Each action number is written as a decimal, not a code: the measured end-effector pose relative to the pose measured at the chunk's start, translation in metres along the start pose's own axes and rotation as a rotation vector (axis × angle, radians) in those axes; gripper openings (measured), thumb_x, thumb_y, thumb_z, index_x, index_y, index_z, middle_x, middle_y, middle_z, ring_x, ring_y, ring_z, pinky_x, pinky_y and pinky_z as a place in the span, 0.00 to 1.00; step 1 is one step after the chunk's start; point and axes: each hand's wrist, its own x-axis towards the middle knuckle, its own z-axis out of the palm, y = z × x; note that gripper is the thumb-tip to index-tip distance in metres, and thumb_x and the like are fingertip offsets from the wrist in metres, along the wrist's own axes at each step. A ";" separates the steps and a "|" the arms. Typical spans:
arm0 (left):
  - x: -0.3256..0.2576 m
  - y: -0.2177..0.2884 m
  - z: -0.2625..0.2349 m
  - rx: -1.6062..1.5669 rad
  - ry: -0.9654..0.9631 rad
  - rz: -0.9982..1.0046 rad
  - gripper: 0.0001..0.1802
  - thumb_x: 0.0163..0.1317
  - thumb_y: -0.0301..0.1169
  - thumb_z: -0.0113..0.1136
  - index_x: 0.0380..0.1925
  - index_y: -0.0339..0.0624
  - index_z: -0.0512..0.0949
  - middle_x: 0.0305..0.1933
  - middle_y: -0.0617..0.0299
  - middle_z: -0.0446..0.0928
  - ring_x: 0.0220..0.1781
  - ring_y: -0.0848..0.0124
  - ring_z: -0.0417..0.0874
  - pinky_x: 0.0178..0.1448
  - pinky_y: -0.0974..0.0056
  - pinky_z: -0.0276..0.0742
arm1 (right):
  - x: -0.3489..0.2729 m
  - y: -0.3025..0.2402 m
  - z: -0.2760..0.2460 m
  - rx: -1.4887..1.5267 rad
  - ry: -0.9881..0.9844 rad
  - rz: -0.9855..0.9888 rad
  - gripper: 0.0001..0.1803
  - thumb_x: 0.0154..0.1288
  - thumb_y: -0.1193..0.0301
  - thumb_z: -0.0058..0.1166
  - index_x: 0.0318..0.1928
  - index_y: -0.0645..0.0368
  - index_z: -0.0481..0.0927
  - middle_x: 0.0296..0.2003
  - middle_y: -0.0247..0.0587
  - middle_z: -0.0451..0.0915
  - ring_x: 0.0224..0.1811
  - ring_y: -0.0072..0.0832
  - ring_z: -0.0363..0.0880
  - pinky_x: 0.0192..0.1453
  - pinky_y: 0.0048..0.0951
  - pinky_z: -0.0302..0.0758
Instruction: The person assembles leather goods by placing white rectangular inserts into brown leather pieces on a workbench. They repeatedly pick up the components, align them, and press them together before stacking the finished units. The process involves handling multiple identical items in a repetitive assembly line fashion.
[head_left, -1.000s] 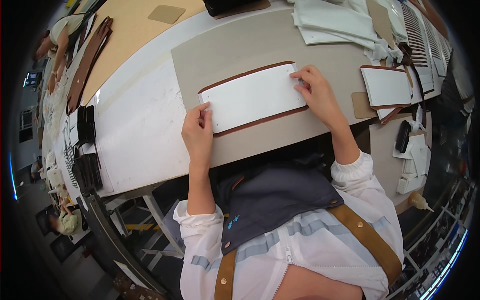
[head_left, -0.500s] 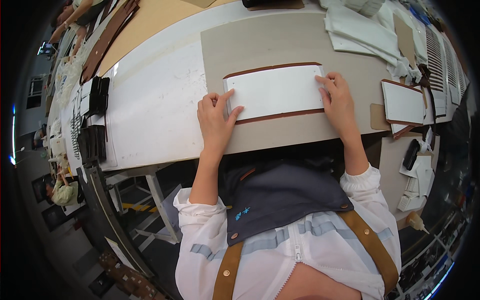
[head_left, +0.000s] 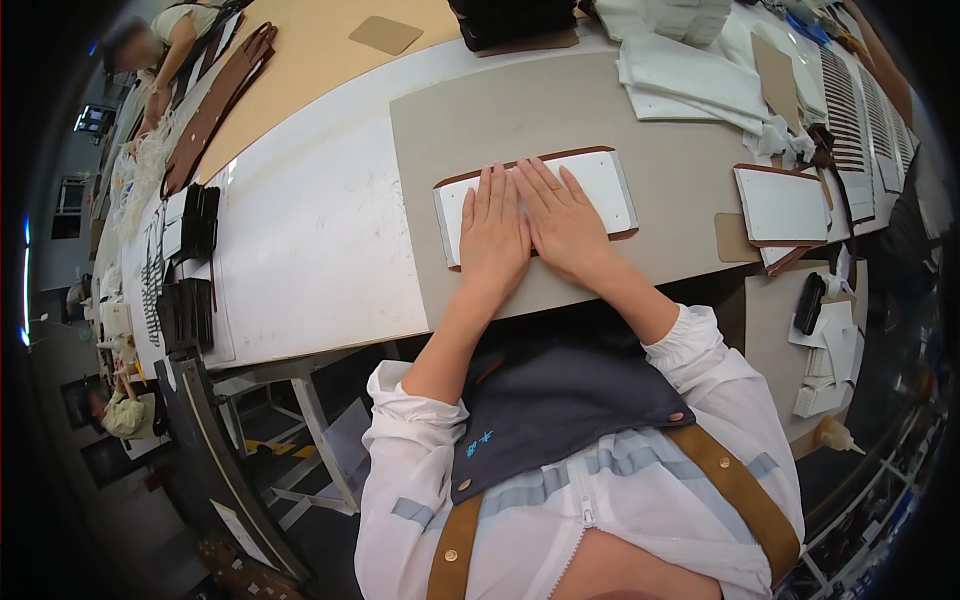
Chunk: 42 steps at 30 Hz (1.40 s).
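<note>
White panel: L grip & R grip flat on it, side by side, both released

The left hand and right hand lay flat, together, on a brown-edged white panel over grey board.

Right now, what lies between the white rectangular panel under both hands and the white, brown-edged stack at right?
Head view: after the panel, grey board, then a tan rectangular card by the stack.
</note>
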 end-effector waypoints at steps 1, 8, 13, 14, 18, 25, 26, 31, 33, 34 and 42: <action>0.000 0.000 -0.004 0.028 -0.032 -0.019 0.35 0.73 0.38 0.49 0.76 0.38 0.59 0.83 0.48 0.53 0.85 0.52 0.50 0.84 0.44 0.44 | -0.001 0.001 0.003 -0.062 -0.045 -0.013 0.34 0.74 0.61 0.47 0.75 0.63 0.62 0.77 0.53 0.58 0.83 0.41 0.50 0.84 0.46 0.48; -0.018 -0.016 -0.027 0.097 -0.054 -0.082 0.40 0.70 0.54 0.54 0.77 0.49 0.63 0.83 0.49 0.53 0.85 0.50 0.48 0.84 0.42 0.41 | -0.020 0.019 -0.017 -0.094 -0.057 0.190 0.48 0.73 0.41 0.46 0.77 0.66 0.56 0.79 0.55 0.53 0.84 0.42 0.44 0.85 0.48 0.39; -0.020 -0.015 -0.031 0.121 -0.064 -0.073 0.43 0.71 0.55 0.54 0.78 0.45 0.58 0.84 0.47 0.49 0.85 0.47 0.45 0.84 0.43 0.39 | -0.027 0.025 -0.021 -0.150 -0.071 0.267 0.56 0.70 0.35 0.46 0.78 0.70 0.51 0.80 0.59 0.46 0.85 0.46 0.38 0.85 0.49 0.36; -0.020 -0.017 -0.030 0.128 -0.053 -0.073 0.43 0.71 0.55 0.54 0.78 0.43 0.58 0.84 0.45 0.49 0.85 0.46 0.45 0.84 0.44 0.39 | -0.026 0.027 -0.020 -0.093 -0.025 0.271 0.53 0.72 0.37 0.46 0.78 0.70 0.53 0.80 0.60 0.49 0.85 0.46 0.40 0.85 0.47 0.38; -0.020 -0.029 -0.015 -0.076 0.052 -0.130 0.46 0.71 0.59 0.51 0.77 0.38 0.58 0.83 0.40 0.46 0.86 0.44 0.42 0.84 0.42 0.37 | -0.039 0.044 -0.031 0.622 0.310 0.427 0.39 0.78 0.50 0.48 0.74 0.67 0.62 0.73 0.58 0.63 0.79 0.42 0.56 0.81 0.41 0.52; 0.030 -0.043 -0.025 -0.160 0.077 -0.006 0.35 0.65 0.46 0.68 0.67 0.41 0.71 0.61 0.51 0.75 0.67 0.51 0.70 0.74 0.45 0.54 | -0.105 0.058 -0.065 1.147 0.625 0.704 0.19 0.82 0.65 0.45 0.63 0.64 0.76 0.55 0.40 0.81 0.62 0.25 0.77 0.69 0.29 0.70; 0.043 -0.040 -0.028 -0.141 0.014 -0.028 0.32 0.64 0.45 0.69 0.63 0.41 0.74 0.58 0.52 0.77 0.63 0.54 0.73 0.71 0.47 0.59 | -0.109 0.055 -0.067 1.142 0.611 0.697 0.19 0.82 0.65 0.46 0.62 0.64 0.76 0.55 0.39 0.81 0.61 0.25 0.77 0.68 0.29 0.71; 0.086 -0.051 -0.048 -0.401 -0.373 -0.257 0.15 0.60 0.38 0.72 0.43 0.41 0.83 0.41 0.61 0.82 0.43 0.68 0.80 0.53 0.60 0.74 | -0.118 0.044 -0.066 1.117 0.543 0.651 0.14 0.78 0.71 0.51 0.58 0.64 0.78 0.51 0.36 0.82 0.56 0.20 0.78 0.65 0.26 0.71; 0.089 -0.070 -0.034 -0.444 -0.335 -0.178 0.11 0.61 0.35 0.71 0.37 0.40 0.84 0.33 0.63 0.80 0.36 0.73 0.78 0.45 0.67 0.75 | -0.125 0.050 -0.054 1.057 0.522 0.656 0.14 0.76 0.72 0.53 0.56 0.64 0.80 0.51 0.38 0.83 0.55 0.24 0.80 0.64 0.28 0.73; 0.088 -0.074 -0.031 -0.389 -0.244 -0.068 0.11 0.59 0.35 0.72 0.36 0.40 0.84 0.32 0.63 0.80 0.35 0.72 0.78 0.45 0.65 0.75 | -0.125 0.047 -0.053 1.042 0.523 0.644 0.13 0.75 0.73 0.53 0.56 0.63 0.80 0.51 0.39 0.84 0.55 0.26 0.81 0.63 0.29 0.74; 0.073 -0.042 -0.045 -0.446 -0.420 -0.171 0.11 0.62 0.30 0.69 0.38 0.36 0.80 0.35 0.61 0.80 0.38 0.72 0.79 0.47 0.66 0.75 | -0.109 0.027 -0.055 0.940 0.519 0.597 0.17 0.70 0.74 0.58 0.57 0.63 0.78 0.51 0.43 0.81 0.52 0.32 0.81 0.59 0.32 0.77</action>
